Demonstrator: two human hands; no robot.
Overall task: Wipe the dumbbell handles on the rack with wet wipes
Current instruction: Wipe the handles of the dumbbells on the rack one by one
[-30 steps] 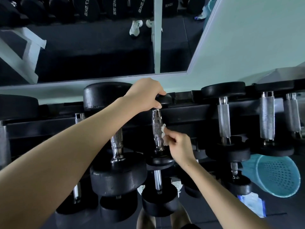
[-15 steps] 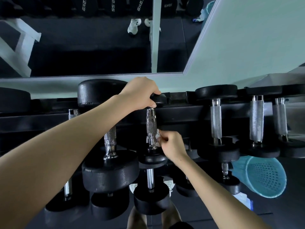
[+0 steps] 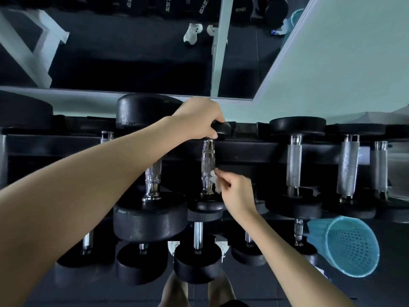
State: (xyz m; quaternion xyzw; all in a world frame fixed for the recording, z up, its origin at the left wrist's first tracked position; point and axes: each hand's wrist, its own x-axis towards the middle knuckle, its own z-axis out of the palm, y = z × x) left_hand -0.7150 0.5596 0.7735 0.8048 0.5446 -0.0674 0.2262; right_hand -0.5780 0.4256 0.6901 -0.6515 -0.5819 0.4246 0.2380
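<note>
A small black dumbbell with a knurled chrome handle (image 3: 208,162) lies on the top tier of the black rack (image 3: 254,151). My left hand (image 3: 199,120) grips its far head (image 3: 222,128) from above. My right hand (image 3: 235,192) pinches a white wet wipe (image 3: 215,180) and presses it against the right side of the handle's lower part. A bigger dumbbell with a chrome handle (image 3: 153,173) lies just left of it, partly behind my left forearm.
More dumbbells with silver handles (image 3: 294,165) fill the top tier to the right, and a lower tier holds several smaller ones (image 3: 197,260). A blue perforated basket (image 3: 352,247) lies tipped on the dark floor at the right. A mirror runs along the wall behind the rack.
My right hand with the wipe has moved along the lower part of the handle. The left hand keeps its hold on the far head.
</note>
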